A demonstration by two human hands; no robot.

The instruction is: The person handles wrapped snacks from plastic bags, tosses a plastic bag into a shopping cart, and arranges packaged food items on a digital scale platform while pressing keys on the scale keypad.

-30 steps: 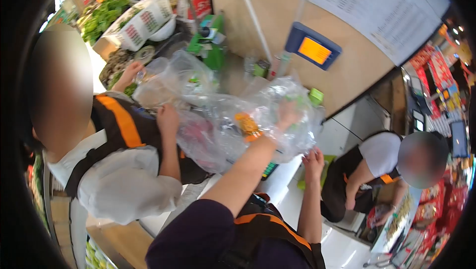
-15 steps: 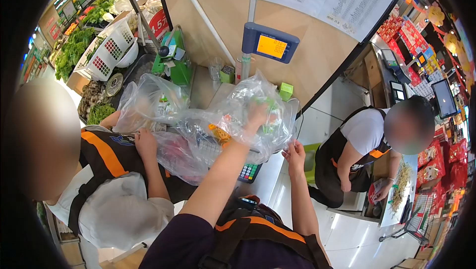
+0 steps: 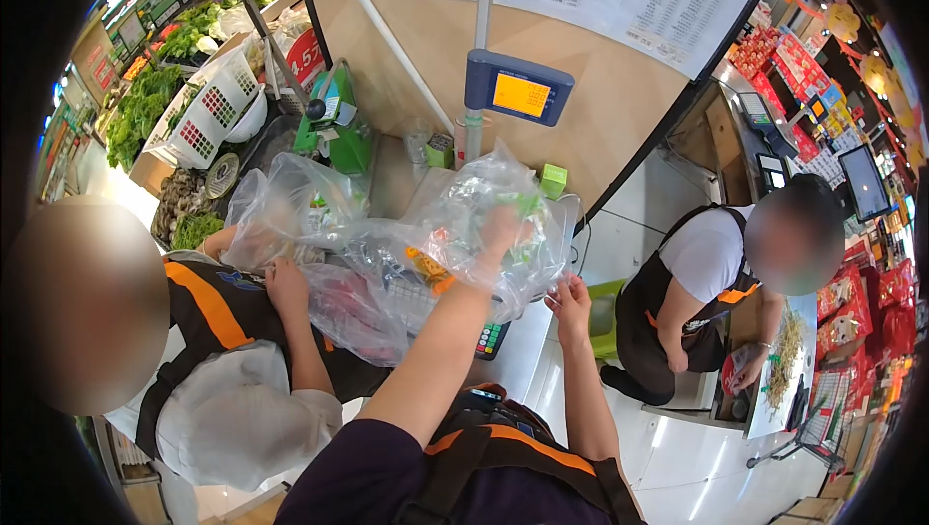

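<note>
My left hand (image 3: 503,231) reaches inside a clear plastic bag (image 3: 463,188) lying over the scale. Through the film I make out something green and white beside its fingers, which are blurred by the plastic. With fingers drawn together, my right hand (image 3: 569,300) pinches the right edge of this bag. An orange-yellow printed item (image 3: 427,267) shows by my left forearm. Part of a keypad (image 3: 491,339) sticks out below the bag. A co-worker's hand (image 3: 286,285) is at another clear bag (image 3: 305,198) on the left, with a packet inside.
A blue-grey display (image 3: 520,88) stands on a pole behind the bags. A green bag-sealing device (image 3: 339,128) and small green boxes (image 3: 554,180) stand at the back. One co-worker (image 3: 232,399) is close on my left; another (image 3: 697,283) sits at right near trimmed greens (image 3: 784,360).
The view has shifted slightly, and the co-worker on the left appears a little lower. Both my hands keep nearly the same places at the bag.
</note>
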